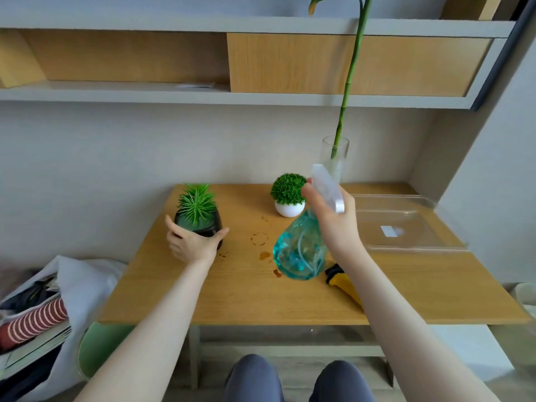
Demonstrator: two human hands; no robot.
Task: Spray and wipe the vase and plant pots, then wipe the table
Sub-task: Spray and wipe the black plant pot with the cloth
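The wooden table (pixel 232 297) is taken as landmark. A black pot (pixel 203 227) with a spiky green plant (pixel 197 203) is seen standing near the table's far left corner. The pot is cupped from the near side by the left hand (pixel 193 245); the fingers are spread and curved around its wall, thumb to the right, palm against the pot.

A blue-green spray bottle (pixel 300 250) is held tilted above the middle of the table, clear of the surface. Its neck is gripped by the right hand (pixel 333 216), fingers wrapped round under the white spray head (pixel 326 187), which is pointed away toward the far wall.

A small white pot (pixel 289 209) with a round green bush (pixel 288 189) is set at the table's far edge, just left of the right hand. A clear glass vase (pixel 336 158) with a tall green stalk (pixel 348 91) is placed behind the spray head, at the far edge.

Brown ring marks and drips (pixel 259 238) are noted on the table between the black pot and the bottle. A yellow cloth (pixel 345 287) is partly hidden under the right forearm. A clear plastic tray (pixel 406 224) is laid on the table's right side.
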